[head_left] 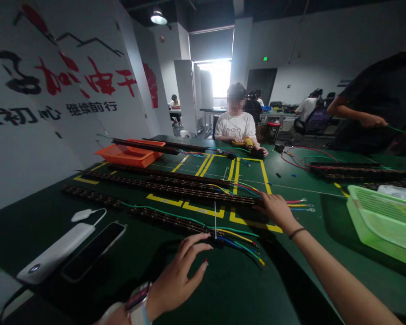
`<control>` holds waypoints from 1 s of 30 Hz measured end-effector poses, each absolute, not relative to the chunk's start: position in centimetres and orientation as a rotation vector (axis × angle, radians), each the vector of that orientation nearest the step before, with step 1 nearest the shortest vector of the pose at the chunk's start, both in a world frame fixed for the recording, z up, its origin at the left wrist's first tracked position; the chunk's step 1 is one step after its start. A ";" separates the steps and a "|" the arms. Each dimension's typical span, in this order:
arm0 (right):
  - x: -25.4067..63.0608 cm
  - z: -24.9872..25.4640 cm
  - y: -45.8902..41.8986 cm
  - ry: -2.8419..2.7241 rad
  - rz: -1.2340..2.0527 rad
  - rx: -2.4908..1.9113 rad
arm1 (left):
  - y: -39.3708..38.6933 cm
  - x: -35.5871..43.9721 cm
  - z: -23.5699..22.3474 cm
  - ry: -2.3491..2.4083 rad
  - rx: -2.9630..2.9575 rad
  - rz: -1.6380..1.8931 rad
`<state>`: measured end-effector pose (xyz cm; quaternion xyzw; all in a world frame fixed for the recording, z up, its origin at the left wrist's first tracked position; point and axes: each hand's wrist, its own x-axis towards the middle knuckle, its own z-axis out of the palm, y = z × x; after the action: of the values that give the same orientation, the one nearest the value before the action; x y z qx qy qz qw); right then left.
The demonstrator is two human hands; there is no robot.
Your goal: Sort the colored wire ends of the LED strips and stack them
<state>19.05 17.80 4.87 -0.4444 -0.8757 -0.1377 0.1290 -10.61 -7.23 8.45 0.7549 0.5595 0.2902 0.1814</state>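
Several long dark cable chains with coloured wires lie across the green table. My right hand (278, 211) closes its fingers on the right end of one cable chain (196, 191); red, yellow and blue wires (299, 205) with ring terminals stick out past it. Nearer to me, my left hand (186, 268) is open, fingers spread, just below the end of another cable chain (176, 220). An upright white cable tie (215, 219) stands at that end, by the left fingertips. From there green, yellow and blue wires (246, 248) fan out to the right.
At the left lie a white power bank (57, 250) and a phone (94, 250). An orange basket (128, 155) stands at the back left, a green basket (382, 230) at the right. Across the table sits a person (237, 124) near a yellow tool (248, 143); another stands at right.
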 end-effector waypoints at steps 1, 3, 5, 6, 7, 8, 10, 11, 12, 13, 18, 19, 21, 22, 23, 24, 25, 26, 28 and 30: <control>17.7 5.3 17.6 -2.545 -0.375 -1.271 | -7.0 -10.1 8.7 1.541 2.125 0.818; 15.7 5.9 16.9 -2.508 -0.298 -1.215 | -6.7 -9.3 9.3 1.465 2.098 0.802; 15.0 6.1 15.3 -2.437 -0.141 -1.149 | -6.6 -8.6 9.9 1.388 2.039 0.769; 15.0 5.9 14.1 -2.388 -0.035 -1.119 | -6.6 -8.2 10.1 1.349 1.991 0.742; 15.2 5.6 12.8 -2.342 0.083 -1.088 | -6.5 -7.7 10.2 1.310 1.933 0.708; 15.4 5.2 11.4 -2.286 0.189 -1.064 | -6.3 -7.1 10.1 1.270 1.871 0.671; 15.9 3.8 8.7 -2.201 0.316 -1.089 | -5.8 -5.4 9.4 1.177 1.746 0.599; 16.1 3.1 7.5 -2.198 0.351 -1.095 | -5.4 -4.4 8.7 1.119 1.682 0.571; 16.2 2.4 6.5 -2.206 0.363 -1.101 | -4.9 -3.2 7.8 1.057 1.611 0.555; 16.3 1.8 5.8 -2.226 0.371 -1.113 | -4.4 -2.0 6.8 0.988 1.526 0.540; 16.5 0.9 5.2 -2.283 0.472 -1.179 | -2.0 2.7 3.0 0.818 1.180 0.541; 16.4 0.9 5.3 -2.285 0.489 -1.190 | -1.7 3.0 2.7 0.811 1.123 0.570; 16.4 1.1 5.5 -2.287 0.499 -1.210 | -1.1 3.0 2.3 0.804 1.001 0.639; 16.3 1.2 5.6 -2.290 0.501 -1.215 | -0.9 2.8 2.2 0.800 0.934 0.668; 16.3 1.2 5.7 -2.295 0.506 -1.220 | -0.8 2.5 2.2 0.792 0.867 0.689; 16.2 1.3 5.7 -2.304 0.513 -1.224 | -0.7 2.2 2.1 0.779 0.805 0.705; 16.2 1.3 5.8 -2.315 0.520 -1.225 | -0.6 1.9 2.0 0.759 0.749 0.716; 16.2 1.4 5.9 -2.332 0.533 -1.218 | -0.5 1.7 1.9 0.736 0.703 0.722; 16.1 1.5 6.0 -2.373 0.584 -1.177 | -0.4 1.5 1.7 0.692 0.653 0.722; 16.0 1.6 6.1 -2.387 0.662 -1.128 | -0.3 1.5 1.5 0.674 0.635 0.713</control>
<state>16.00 6.07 1.62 -0.4052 -0.8578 0.2378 0.2082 1.54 -0.34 1.53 0.3000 0.3180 0.3363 0.8341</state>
